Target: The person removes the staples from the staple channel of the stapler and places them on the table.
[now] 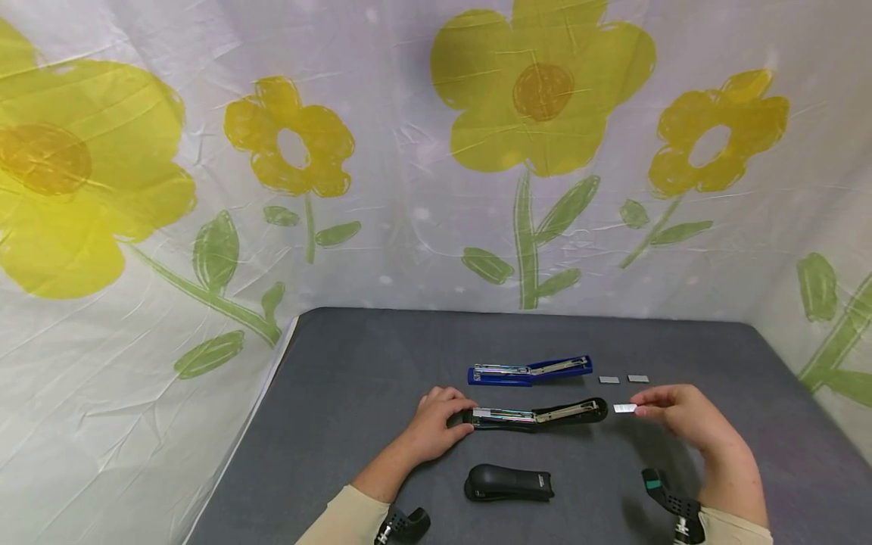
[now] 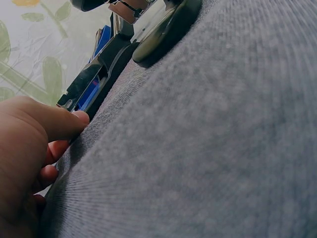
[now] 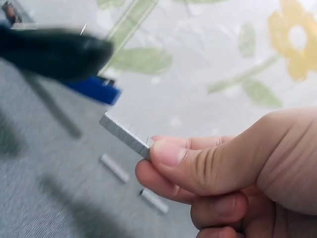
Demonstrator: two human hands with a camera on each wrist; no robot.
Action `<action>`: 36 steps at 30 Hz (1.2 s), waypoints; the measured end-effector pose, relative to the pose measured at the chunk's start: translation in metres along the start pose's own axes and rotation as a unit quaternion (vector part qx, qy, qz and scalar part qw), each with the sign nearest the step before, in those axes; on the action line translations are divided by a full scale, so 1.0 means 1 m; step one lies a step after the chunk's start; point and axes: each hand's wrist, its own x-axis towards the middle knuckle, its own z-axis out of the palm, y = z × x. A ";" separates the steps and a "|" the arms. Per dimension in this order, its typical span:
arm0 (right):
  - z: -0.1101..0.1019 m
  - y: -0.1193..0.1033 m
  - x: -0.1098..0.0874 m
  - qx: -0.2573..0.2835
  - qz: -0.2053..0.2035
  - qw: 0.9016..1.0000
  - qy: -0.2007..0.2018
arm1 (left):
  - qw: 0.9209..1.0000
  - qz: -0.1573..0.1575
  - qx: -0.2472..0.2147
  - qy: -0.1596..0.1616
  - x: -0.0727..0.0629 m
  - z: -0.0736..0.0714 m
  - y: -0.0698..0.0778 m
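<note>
A black stapler [image 1: 504, 418] lies opened out on the grey table, its metal magazine showing and its top arm swung back to the right. My left hand [image 1: 439, 424] grips its left end between thumb and fingers. Just past the stapler's right tip, my right hand [image 1: 681, 412] pinches a strip of staples [image 3: 124, 133] between thumb and forefinger, the strip pointing left toward the stapler. Behind the black stapler lies a blue stapler [image 1: 500, 376], also opened out. Another black stapler [image 1: 509, 483], closed, rests on its side nearer the front.
Two more staple strips lie on the table right of the blue stapler: one strip [image 1: 609, 380] and another strip [image 1: 638, 378]. The grey table [image 1: 368, 363] meets a flower-printed curtain [image 1: 409, 227] at the back and sides.
</note>
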 end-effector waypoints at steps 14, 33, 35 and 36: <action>0.019 0.023 0.017 0.012 0.013 0.999 -0.030 | 1.000 0.007 0.002 0.004 0.000 0.000 0.001; 0.008 0.002 0.010 -0.052 0.030 0.998 0.009 | 1.000 0.018 0.000 0.010 -0.001 0.000 0.000; 0.006 -0.005 0.008 -0.053 0.029 0.998 0.018 | 1.000 0.017 0.000 0.010 -0.001 0.000 0.000; 0.005 -0.008 0.007 -0.054 0.027 0.998 0.020 | 1.000 0.017 0.001 0.010 -0.001 0.000 0.000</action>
